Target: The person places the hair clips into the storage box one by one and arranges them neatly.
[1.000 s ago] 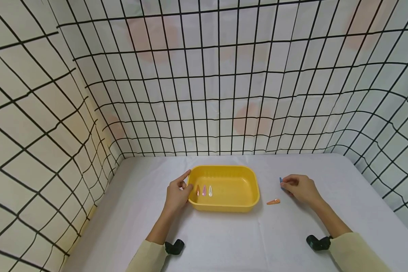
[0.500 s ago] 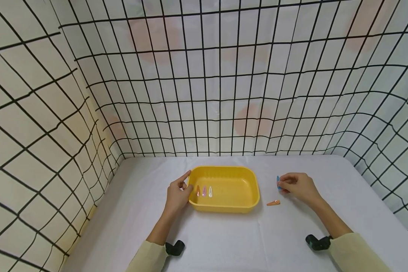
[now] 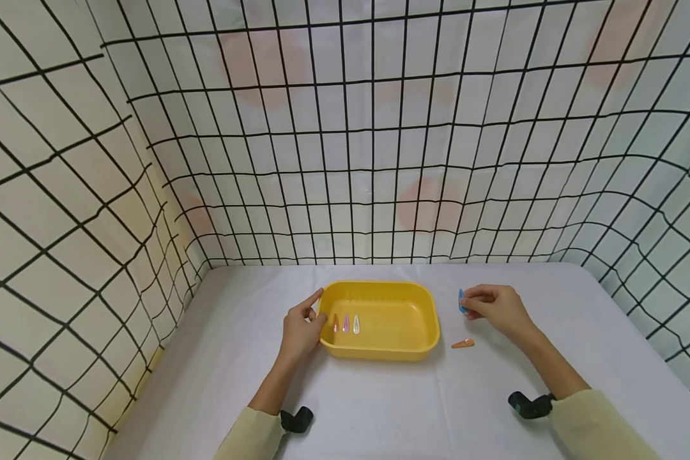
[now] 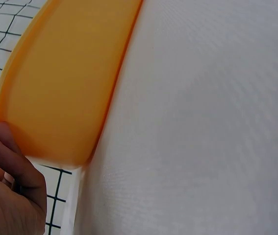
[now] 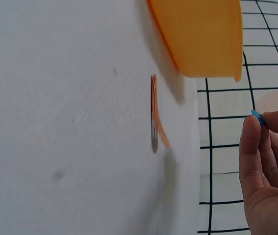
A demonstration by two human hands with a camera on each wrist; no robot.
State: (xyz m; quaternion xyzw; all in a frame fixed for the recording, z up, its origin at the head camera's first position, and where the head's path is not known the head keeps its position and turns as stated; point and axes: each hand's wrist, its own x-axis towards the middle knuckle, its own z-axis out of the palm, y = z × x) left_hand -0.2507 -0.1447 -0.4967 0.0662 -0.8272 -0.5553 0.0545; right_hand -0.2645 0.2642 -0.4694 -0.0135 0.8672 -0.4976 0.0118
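A yellow plastic tray [image 3: 402, 326] stands on the white table, and my left hand [image 3: 299, 328] grips its left rim between thumb and fingers. Inside, toward the left, an orange hair clip [image 3: 336, 323], a pink hair clip [image 3: 346, 323] and a white hair clip [image 3: 356, 324] lie side by side in a row. My right hand [image 3: 499, 309] pinches a blue hair clip [image 3: 462, 301] right of the tray, above the table. Another orange hair clip [image 5: 155, 110] lies on the cloth near the tray's right end, below the right hand in the head view.
White cloth covers the table [image 3: 379, 409]. A black wire grid [image 3: 374, 153] rises behind it, with more grid along the left and right sides. Each wrist wears a small black camera, the right one [image 3: 530, 405] and the left one [image 3: 296, 420].
My right hand has lifted the blue hair clip from the table and moved it left toward the tray. The left hand and the tray have stayed put.
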